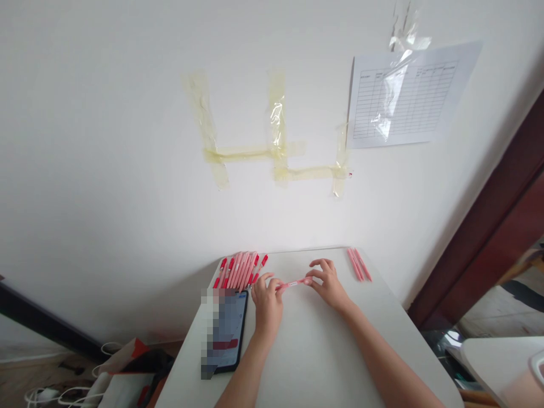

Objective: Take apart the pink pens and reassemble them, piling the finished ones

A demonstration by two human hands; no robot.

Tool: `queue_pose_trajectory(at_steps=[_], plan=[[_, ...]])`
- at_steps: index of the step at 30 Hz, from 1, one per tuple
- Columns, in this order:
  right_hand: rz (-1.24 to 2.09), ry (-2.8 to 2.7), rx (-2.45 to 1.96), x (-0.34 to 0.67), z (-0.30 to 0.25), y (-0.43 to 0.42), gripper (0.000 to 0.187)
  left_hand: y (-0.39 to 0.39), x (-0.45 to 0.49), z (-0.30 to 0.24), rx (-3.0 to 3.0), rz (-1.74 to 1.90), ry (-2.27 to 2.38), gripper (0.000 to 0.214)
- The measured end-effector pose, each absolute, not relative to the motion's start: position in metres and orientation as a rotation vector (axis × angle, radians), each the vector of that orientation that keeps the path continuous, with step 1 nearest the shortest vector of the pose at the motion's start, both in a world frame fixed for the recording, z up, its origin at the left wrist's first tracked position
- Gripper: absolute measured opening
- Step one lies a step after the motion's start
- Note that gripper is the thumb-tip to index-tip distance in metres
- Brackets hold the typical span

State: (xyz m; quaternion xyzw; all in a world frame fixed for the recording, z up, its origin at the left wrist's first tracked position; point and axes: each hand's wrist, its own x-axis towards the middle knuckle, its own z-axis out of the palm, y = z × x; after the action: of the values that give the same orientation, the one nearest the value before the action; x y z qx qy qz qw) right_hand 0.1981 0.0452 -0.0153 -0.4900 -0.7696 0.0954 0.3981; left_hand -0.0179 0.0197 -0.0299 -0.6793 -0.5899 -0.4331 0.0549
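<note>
A pink pen (292, 284) with a small white label is held level above the white table (314, 351). My left hand (268, 300) pinches its left end, and my right hand (327, 285) pinches the right end between thumb and fingers. Left of my left hand lies a row of several pink pens (243, 269), some with red caps or ends. Two more pink pens (359, 264) lie side by side near the table's back right corner.
A phone (229, 331), partly pixelated, lies on the table left of my left forearm. The white wall behind carries yellowed tape (246, 154) and a printed sheet (408, 99). Bags (123, 374) stand on the floor at lower left. Dark red wood (480, 238) rises at right.
</note>
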Motion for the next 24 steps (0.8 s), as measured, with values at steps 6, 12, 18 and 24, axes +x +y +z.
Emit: queue_pose_trajectory(at_steps=[6, 12, 18, 24], plan=[[0.277, -1.906, -1.215, 0.2007, -0.0159, 0.047, 0.017, 0.0207, -0.02, -0.0316, -2.025, -1.269, -1.815, 0.017], [0.278, -1.909, -1.205, 0.2018, -0.0146, 0.0465, 0.021, 0.0212, -0.02, -0.0323, -2.018, -1.281, -1.806, 0.016], [0.36, -1.937, -1.209, 0.2024, -0.0121, 0.0443, 0.03, 0.0204, -0.0197, -0.0306, -2.05, -1.338, -1.791, 0.019], [0.379, -1.935, -1.217, 0.2014, -0.0102, 0.0424, 0.031, 0.0201, -0.0201, -0.0301, -2.024, -1.35, -1.775, 0.018]])
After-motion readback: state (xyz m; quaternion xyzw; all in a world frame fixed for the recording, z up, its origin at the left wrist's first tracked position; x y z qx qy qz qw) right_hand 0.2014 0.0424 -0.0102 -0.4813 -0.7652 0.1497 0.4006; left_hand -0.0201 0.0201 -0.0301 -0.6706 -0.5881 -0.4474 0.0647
